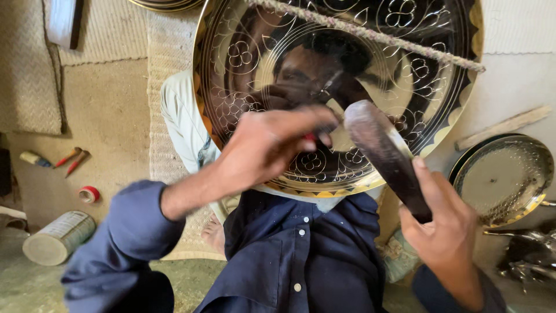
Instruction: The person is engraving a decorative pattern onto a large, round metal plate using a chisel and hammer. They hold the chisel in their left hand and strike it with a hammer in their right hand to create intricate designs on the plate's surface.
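While the big engraved brass tray [278,64] leans in my lap, both hands work at its face.
Left hand [269,145] pinches a small red-handled tool [311,138] against the metal; right hand [449,232] grips a dark mallet [385,153], its head just beside the tool. On the floor, a smaller tray [503,177] sits right, a tin can [58,237] left.

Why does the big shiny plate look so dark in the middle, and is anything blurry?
In the head view, the engraved brass plate acts as a mirror, so its centre shows a dark reflection, with bright glare near its lower rim. The left hand and the dark mallet held by the right hand look slightly motion-blurred. The wide lens bends the edges.
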